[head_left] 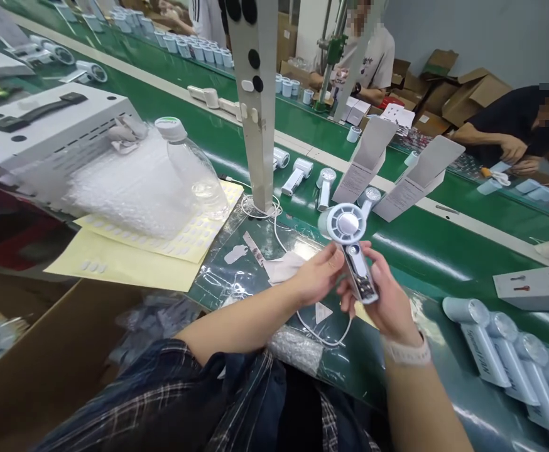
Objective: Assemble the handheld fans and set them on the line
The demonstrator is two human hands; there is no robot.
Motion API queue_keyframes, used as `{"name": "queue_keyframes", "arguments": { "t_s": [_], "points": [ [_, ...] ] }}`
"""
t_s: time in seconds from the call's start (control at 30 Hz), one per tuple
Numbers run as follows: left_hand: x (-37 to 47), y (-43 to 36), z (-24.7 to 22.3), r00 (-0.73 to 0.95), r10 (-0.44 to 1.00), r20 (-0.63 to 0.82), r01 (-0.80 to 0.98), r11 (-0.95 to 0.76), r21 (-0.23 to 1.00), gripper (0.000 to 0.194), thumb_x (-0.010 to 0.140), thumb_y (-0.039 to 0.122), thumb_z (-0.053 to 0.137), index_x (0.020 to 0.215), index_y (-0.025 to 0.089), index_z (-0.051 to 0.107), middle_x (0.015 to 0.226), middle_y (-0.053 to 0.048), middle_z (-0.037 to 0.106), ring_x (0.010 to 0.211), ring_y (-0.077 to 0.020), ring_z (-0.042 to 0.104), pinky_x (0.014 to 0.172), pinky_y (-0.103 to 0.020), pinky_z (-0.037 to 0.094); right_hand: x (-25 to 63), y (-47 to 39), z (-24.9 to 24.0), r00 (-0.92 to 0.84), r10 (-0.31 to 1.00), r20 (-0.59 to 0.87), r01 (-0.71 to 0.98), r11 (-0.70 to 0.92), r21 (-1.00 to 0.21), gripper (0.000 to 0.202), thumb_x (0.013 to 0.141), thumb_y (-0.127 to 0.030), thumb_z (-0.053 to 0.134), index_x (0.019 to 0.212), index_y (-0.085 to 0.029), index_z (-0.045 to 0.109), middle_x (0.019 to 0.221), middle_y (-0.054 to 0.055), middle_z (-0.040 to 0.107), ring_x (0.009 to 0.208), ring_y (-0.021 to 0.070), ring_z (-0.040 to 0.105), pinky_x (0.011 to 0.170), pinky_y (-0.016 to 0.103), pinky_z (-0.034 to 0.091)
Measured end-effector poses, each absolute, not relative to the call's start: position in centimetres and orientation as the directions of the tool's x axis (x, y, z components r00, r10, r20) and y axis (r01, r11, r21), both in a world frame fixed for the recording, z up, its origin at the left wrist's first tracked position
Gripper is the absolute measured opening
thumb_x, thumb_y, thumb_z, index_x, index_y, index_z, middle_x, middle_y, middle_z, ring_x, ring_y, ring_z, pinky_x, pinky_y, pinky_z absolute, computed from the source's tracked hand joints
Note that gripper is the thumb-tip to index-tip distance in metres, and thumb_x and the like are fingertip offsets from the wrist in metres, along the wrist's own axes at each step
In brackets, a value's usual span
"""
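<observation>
A light-blue handheld fan [348,224] is held upright in front of me, its round grille facing my side. The front of its handle shows a dark inside with small parts. My left hand [319,276] pinches the handle's left side below the head. Around the right side and back of the handle, my right hand [390,304] is closed. A white cable [333,343] runs up to the fingers of my right hand; its end is hidden there. Under my hands lie a bubble-wrap roll [296,351] and a crumpled white piece [284,267].
A metal post [255,113] rises from the table's edge. Beyond are several fans [298,176] and open boxes [364,160] on the green belt. At right, more fans [484,339] lie in a row. Left are a clear bottle [192,166] and yellow sticker sheets [133,257]. Co-workers sit opposite.
</observation>
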State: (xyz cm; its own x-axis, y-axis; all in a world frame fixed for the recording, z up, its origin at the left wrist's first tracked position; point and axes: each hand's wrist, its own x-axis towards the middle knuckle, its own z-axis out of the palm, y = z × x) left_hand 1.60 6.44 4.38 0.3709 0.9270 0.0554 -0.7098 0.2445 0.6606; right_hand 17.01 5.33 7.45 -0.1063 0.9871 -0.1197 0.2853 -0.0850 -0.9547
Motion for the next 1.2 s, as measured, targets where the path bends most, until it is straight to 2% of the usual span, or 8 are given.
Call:
{"name": "queue_keyframes", "arguments": {
  "t_s": [0.1,0.27,0.4,0.57,0.77,0.97,1.1,1.2],
  "points": [
    [1.2,7.4,4.7,0.223,0.974,-0.047,-0.743,0.201,0.638,0.059,0.078,0.060,0.089,0.112,0.021,0.060,0.107,-0.008,0.077,0.109,-0.0255,0.073,0.102,-0.043,0.056,16.2,11.3,6.8,0.046,0.997,-0.059,0.509,-0.074,-0.858,0.057,0.103,-0.059,0.039,0.096,-0.014,0.073,0.079,0.012,0.070,0.077,0.0269,0.069,0.075,0.042,0.057],
    [0.8,9.2,4.5,0.181,0.950,-0.256,-0.733,0.304,0.608,0.040,0.088,0.042,0.082,0.109,0.021,0.056,0.087,-0.004,0.076,0.085,-0.0209,0.075,0.085,-0.038,0.060,14.7,18.0,5.0,0.203,0.977,0.062,0.662,-0.090,-0.744,0.032,0.099,-0.039,0.068,0.121,-0.016,0.069,0.143,0.013,0.060,0.130,0.0291,0.057,0.112,0.051,0.046],
    [0.6,9.7,4.2,0.128,0.936,-0.329,-0.748,0.309,0.587,0.039,0.094,0.055,0.072,0.102,0.020,0.055,0.079,-0.002,0.072,0.067,-0.0164,0.070,0.068,-0.031,0.059,17.0,17.5,4.2,0.249,0.967,0.045,0.622,-0.124,-0.773,0.025,0.097,-0.039,0.073,0.105,-0.015,0.071,0.128,0.010,0.067,0.121,0.0260,0.062,0.108,0.049,0.050],
    [2.1,9.0,3.5,0.221,0.880,-0.420,-0.760,0.425,0.491,0.058,0.088,0.071,0.072,0.105,0.016,0.065,0.103,-0.010,0.076,0.092,-0.0206,0.074,0.089,-0.035,0.060,21.9,10.6,4.4,0.290,0.957,0.004,0.363,-0.106,-0.926,0.037,0.077,-0.053,0.079,0.090,-0.020,0.067,0.083,0.007,0.069,0.088,0.0293,0.069,0.088,0.049,0.055],
    [2.5,7.2,3.2,0.523,0.829,-0.198,-0.698,0.550,0.459,0.079,0.068,0.094,0.068,0.087,0.017,0.065,0.096,-0.013,0.075,0.094,-0.0264,0.072,0.087,-0.040,0.060,19.2,0.4,4.7,0.046,0.984,-0.174,-0.038,-0.172,-0.984,0.042,0.093,-0.064,0.050,0.107,-0.026,0.059,0.110,0.013,0.076,0.073,0.0232,0.068,0.063,0.038,0.052],
    [1.0,6.2,5.1,0.499,0.865,-0.054,-0.711,0.444,0.545,0.078,0.052,0.085,0.088,0.085,0.018,0.065,0.100,-0.010,0.075,0.112,-0.0328,0.072,0.095,-0.042,0.059,19.3,-0.5,2.7,0.195,0.979,-0.058,0.740,-0.186,-0.646,0.036,0.093,-0.056,0.054,0.076,-0.026,0.048,0.062,0.002,0.052,0.058,0.0205,0.050,0.056,0.030,0.031],
    [0.7,6.3,5.5,0.429,0.902,-0.047,-0.691,0.362,0.626,0.084,0.051,0.089,0.085,0.090,0.016,0.069,0.101,-0.012,0.075,0.123,-0.0377,0.068,0.098,-0.043,0.059,18.5,-0.7,1.8,0.100,0.993,-0.055,0.764,-0.112,-0.636,0.029,0.086,-0.044,0.062,0.071,-0.025,0.046,0.074,0.007,0.059,0.071,0.0238,0.057,0.062,0.033,0.036],
    [0.3,6.6,5.9,0.402,0.915,-0.039,-0.699,0.335,0.632,0.088,0.049,0.094,0.081,0.088,0.017,0.068,0.106,-0.014,0.075,0.130,-0.0417,0.065,0.097,-0.045,0.059,17.4,-2.0,2.4,-0.066,0.990,-0.128,0.608,-0.061,-0.791,0.028,0.094,-0.050,0.056,0.082,-0.024,0.056,0.079,0.007,0.068,0.076,0.0242,0.065,0.069,0.034,0.048]
  ]
}}
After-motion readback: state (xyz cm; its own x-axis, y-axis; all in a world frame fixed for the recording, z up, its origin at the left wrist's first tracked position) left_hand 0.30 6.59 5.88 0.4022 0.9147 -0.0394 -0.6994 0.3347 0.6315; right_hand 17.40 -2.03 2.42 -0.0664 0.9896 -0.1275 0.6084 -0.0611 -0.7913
